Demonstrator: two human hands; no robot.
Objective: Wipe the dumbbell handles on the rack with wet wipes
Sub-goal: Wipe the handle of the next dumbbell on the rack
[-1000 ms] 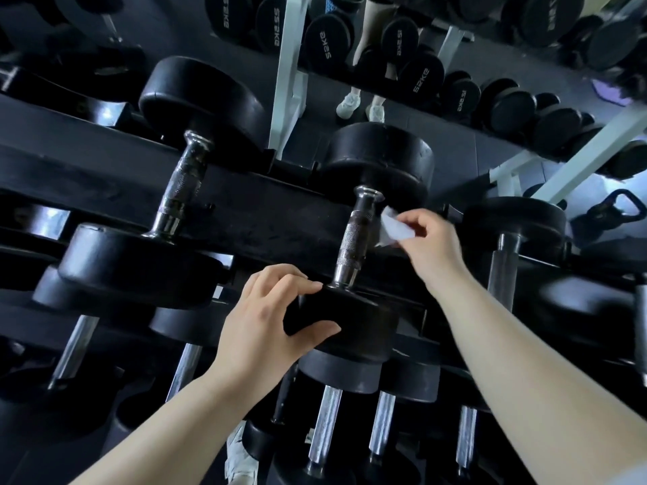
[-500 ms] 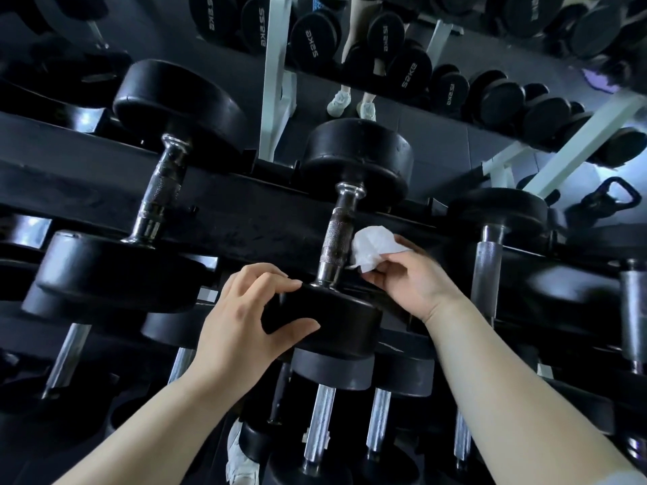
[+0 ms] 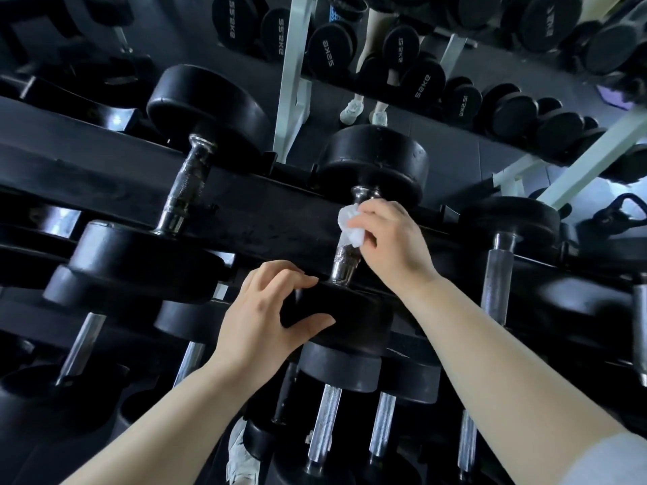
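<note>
Head view: a dumbbell (image 3: 374,159) lies across the top tier of the black rack (image 3: 262,211). The left hand (image 3: 266,320) grips its near weight, fingers curled over the top edge and thumb on the face. The right hand (image 3: 392,239) pinches a crumpled white wipe (image 3: 350,225) against the upper part of the knurled handle (image 3: 345,262), just below the far weight.
</note>
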